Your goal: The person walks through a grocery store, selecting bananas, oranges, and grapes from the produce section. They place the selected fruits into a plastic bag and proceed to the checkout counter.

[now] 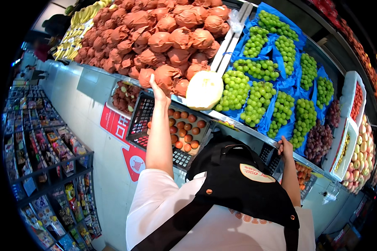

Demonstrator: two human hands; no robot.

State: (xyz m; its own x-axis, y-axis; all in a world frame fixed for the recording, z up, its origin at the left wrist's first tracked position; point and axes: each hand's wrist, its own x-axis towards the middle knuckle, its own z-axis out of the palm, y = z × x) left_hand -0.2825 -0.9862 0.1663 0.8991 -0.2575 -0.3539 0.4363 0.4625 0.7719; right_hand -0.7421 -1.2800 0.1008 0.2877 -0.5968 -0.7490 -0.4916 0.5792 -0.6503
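My left hand (161,94) is at the front edge of a heap of round fruit in reddish-brown wrappers (176,39). Its thumb lies along the left side of one wrapped fruit (168,76); the other fingers are hidden beneath or behind it. A large pale fruit (204,89), very bright in the light, sits just right of that one on the stand's edge. Farther right, my right hand (286,147) has its fingers curled at the metal rim (254,131) of the fruit stand. Bunches of green grapes (259,97) on blue paper lie just beyond it.
Under the rim stand a black plastic crate (141,117) of orange-red round fruit (183,128) and a bin of small wrapped produce (123,97). Red grapes (319,142), white foam boxes (341,153) and apples (361,157) continue rightward. Packaged-goods shelves (50,175) stand left. A black apron (223,188) covers my front.
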